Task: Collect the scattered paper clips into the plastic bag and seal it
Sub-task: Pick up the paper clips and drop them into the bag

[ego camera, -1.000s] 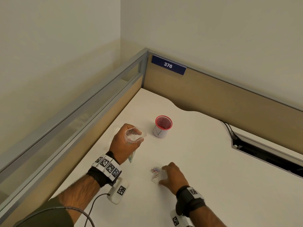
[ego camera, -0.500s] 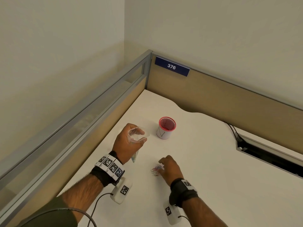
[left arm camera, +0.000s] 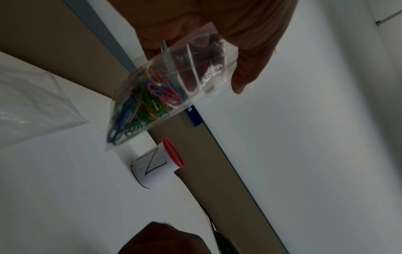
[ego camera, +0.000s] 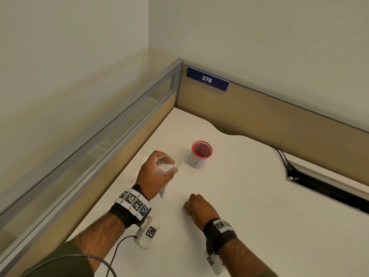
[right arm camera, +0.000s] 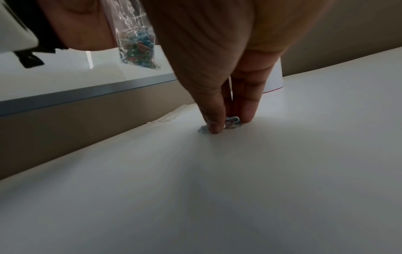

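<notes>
— Hands? Left hand (ego camera: 154, 172) curled round the mouth of a small clear plastic bag (left arm camera: 174, 82), held open above the white counter (ego camera: 249, 196).
— And the right hand (ego camera: 199, 208)?
— Down on the counter, fingertips (right arm camera: 214, 123) pinched together on a few coloured wire paper clips (right arm camera: 232, 122).
— Other clips?
— Heaped in the bag's bottom, hanging below the left hand.

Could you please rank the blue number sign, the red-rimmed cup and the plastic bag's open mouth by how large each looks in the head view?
1. blue number sign, widest, though farthest away.
2. red-rimmed cup and the plastic bag mouth, held by the left hand, look alike; the bag sits nearer, so no ranking.
</notes>
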`<state>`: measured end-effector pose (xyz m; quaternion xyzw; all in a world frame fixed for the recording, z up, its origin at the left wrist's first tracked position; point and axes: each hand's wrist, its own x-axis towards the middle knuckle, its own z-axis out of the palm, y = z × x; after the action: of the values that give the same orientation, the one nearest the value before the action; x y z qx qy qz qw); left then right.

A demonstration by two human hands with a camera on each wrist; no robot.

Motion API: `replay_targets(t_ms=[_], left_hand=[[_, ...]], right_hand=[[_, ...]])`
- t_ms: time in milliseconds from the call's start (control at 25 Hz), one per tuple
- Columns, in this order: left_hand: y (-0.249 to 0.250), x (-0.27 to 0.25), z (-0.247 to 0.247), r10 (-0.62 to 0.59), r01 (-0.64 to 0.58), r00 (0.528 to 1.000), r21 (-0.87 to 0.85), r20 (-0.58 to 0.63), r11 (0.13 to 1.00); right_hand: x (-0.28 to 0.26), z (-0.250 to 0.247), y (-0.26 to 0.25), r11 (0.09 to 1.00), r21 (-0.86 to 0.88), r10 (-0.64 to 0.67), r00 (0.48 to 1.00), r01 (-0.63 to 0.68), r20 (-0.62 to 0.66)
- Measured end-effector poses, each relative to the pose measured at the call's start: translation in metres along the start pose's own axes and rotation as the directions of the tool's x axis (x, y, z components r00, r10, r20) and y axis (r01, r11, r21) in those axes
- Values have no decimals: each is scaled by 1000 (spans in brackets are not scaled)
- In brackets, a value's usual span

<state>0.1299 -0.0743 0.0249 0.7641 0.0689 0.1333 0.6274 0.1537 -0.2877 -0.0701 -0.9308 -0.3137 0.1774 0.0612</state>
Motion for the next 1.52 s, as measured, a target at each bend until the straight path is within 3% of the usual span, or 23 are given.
replay_targets(t_ms=[240, 640, 760, 960, 1080, 1200, 1360, 1440, 1520], left_hand=[[-2, 1, -2, 15, -15, 1000, -9, 13, 1000], [-2, 3, 1, 0, 0, 1000, 3, 14, 1000], [-3, 4, 3, -2, 2, 1000, 10, 20, 1000], [-3, 4, 8, 27, -28, 999, 31, 34, 999], [-1, 2, 10, 38, -39, 998, 24, 41, 999], [2, 1, 11, 63, -65, 997, 47, 36, 997], [0, 2, 16, 29, -33, 998, 86, 47, 996], [-3, 2, 16, 15, -19, 999, 81, 46, 997], [-1, 0, 15, 20, -22, 999, 45, 44, 999]], right_hand=[[5, -5, -3, 999, 12, 46, 999, -46, -22], [-3, -22, 8, 900, 371, 282, 954, -227, -101], [-11, -49, 2, 823, 536, 332, 926, -191, -180], [-19, -126, -32, 746, 665, 283, 882, 45, -377], [-23, -172, -59, 751, 630, 184, 854, 198, -487], [-18, -193, -80, 873, 435, 43, 852, 222, -521], [-9, -199, -94, 980, 93, -129, 913, 177, -386], [-11, -199, -95, 980, 69, -151, 916, 189, -371], [-17, -200, -90, 970, 111, -139, 872, 215, -470]])
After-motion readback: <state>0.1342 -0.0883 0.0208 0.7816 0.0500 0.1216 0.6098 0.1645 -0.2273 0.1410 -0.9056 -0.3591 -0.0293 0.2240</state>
